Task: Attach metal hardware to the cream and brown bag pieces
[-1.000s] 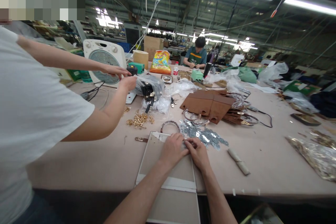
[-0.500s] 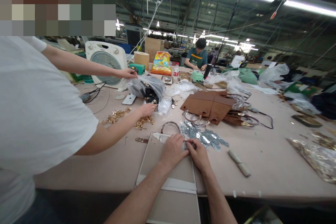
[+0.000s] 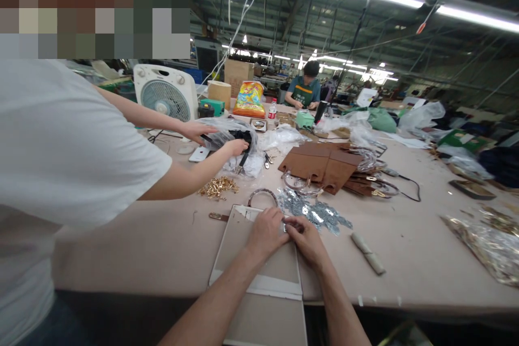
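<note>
A beige bag panel (image 3: 237, 243) with a brown rolled handle (image 3: 263, 192) and a brown strap tab (image 3: 219, 217) lies before me, its lower part hanging past the table edge. My left hand (image 3: 267, 230) rests on its upper part, fingers curled and closed on the panel near the top edge. Beside it, my right hand (image 3: 306, 238) is closed in a pinch at the upper right corner. A small pale glint shows between the two hands; what the right fingers hold is mostly hidden. Just beyond lies a pile of flat silvery metal pieces (image 3: 314, 212).
A co-worker's hands (image 3: 237, 147) reach into a clear plastic bag (image 3: 253, 165) at left. Gold hardware (image 3: 219, 187) lies nearer me. Brown bag pieces (image 3: 320, 165) are stacked beyond the metal pile. A grey roll (image 3: 368, 253) sits right, a fan (image 3: 166, 94) back left.
The co-worker has leaned farther in, both hands now at the plastic bag and the dark things in it. My hands have barely moved, still at the panel's top right corner.
</note>
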Demonstrator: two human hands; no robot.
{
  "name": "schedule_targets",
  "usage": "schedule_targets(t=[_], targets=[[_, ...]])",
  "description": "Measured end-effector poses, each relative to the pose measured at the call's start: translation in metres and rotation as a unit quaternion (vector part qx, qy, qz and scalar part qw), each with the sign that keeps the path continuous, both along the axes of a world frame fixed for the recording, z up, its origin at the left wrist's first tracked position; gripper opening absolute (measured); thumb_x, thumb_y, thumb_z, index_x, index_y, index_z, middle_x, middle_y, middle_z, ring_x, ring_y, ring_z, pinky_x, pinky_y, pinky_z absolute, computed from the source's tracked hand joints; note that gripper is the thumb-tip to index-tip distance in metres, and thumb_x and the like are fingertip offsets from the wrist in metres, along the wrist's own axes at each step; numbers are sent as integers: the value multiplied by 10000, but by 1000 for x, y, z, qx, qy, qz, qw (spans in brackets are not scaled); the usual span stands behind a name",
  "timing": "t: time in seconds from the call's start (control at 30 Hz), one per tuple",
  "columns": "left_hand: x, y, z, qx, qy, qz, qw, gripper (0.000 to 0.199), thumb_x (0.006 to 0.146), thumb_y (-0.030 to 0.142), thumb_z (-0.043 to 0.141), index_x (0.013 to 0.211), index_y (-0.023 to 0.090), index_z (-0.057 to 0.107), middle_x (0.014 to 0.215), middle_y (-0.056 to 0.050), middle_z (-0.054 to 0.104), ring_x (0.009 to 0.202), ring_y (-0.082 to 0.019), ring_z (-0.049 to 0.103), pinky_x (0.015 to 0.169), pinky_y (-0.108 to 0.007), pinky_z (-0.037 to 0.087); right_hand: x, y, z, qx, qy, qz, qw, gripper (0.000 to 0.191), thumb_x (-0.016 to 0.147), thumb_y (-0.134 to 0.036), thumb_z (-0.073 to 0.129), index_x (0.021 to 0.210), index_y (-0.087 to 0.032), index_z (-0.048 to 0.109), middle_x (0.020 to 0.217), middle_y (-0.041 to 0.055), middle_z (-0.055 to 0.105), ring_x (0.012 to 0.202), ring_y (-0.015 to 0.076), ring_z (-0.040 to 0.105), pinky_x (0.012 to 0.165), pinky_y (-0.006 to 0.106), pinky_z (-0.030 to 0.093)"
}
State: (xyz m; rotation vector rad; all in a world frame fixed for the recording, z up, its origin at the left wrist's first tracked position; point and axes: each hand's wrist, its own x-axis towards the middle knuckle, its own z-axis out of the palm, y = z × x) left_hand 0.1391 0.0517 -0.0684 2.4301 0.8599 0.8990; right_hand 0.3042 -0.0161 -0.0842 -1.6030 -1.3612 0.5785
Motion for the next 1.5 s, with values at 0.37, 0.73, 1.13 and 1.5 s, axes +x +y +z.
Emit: schedule_targets(t=[0.37,0.73,1.13,1.5], targets=[[-30,10,9,-7,-12,-68,998,579,787,73,822,1310,194,606,1348,-92,632,1290,-272,554,1142,-436,479,1,-1,-3,-3,-8,-19,1000,347,870,-490,675,1054,-215,776,919,53,708,779,233,631,755,362,495],[-68,16,9,-2,-15,11,1000,260,871,147,809,1107,202,714,1211,-58,698,1205,-260,590,1089,-451,497,-1,-5,-3,17,-21,-26,999,315,894,-476,671,1041,-217,774,925,50,709,810,235,634,768,359,491],[-70,17,-4,-26,-106,30,994,263,882,48,672,1080,206,743,1186,-59,728,1170,-241,638,1111,-456,485,-5,-8,-3,38,-17,-20,999,313,921,-477,672,1062,-215,769,955,60,707,808,238,630,762,359,492],[-67,11,-4,46,-67,35,996,201,978,132,578,1120,234,678,1224,-58,677,1190,-260,600,1090,-484,488,-14,-12,4,77,-2,-47,996,285,915,-444,693,1074,-219,768,883,46,682,783,226,620,727,335,503]])
